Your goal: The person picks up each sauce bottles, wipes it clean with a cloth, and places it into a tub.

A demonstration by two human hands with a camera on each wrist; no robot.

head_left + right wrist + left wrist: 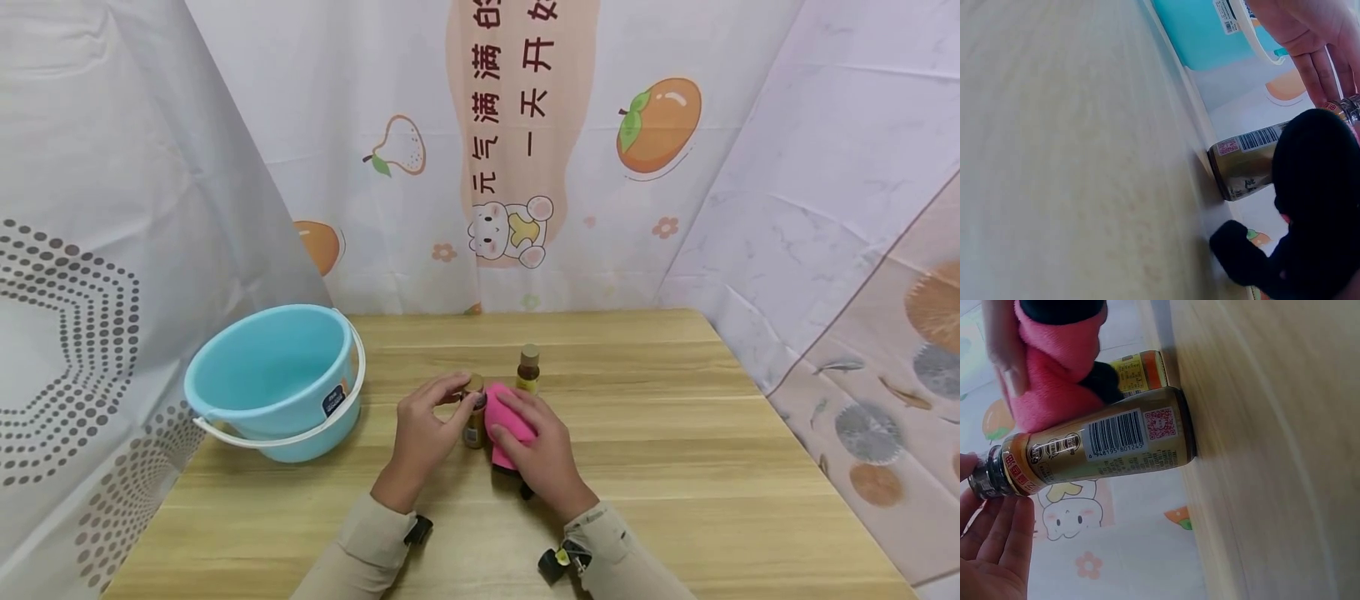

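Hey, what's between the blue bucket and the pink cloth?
In the head view, the left hand and the gold-labelled bottle it holds near the top.

You're in a small curtained-off corner with a homely look; which room lies behind the cloth, you can't tell from here. A printed sheet (517,125) hangs across the top of the frame, with cartoon fruit, a white animal and Chinese lettering. A dotted curtain (112,208) closes off the left, and a pale curtain (817,183) with round and leafy motifs the right. Before you spreads a wood-grain counter (750,500), with a household bucket (262,358) at its left and a barcoded bottle (1110,444) near the middle.
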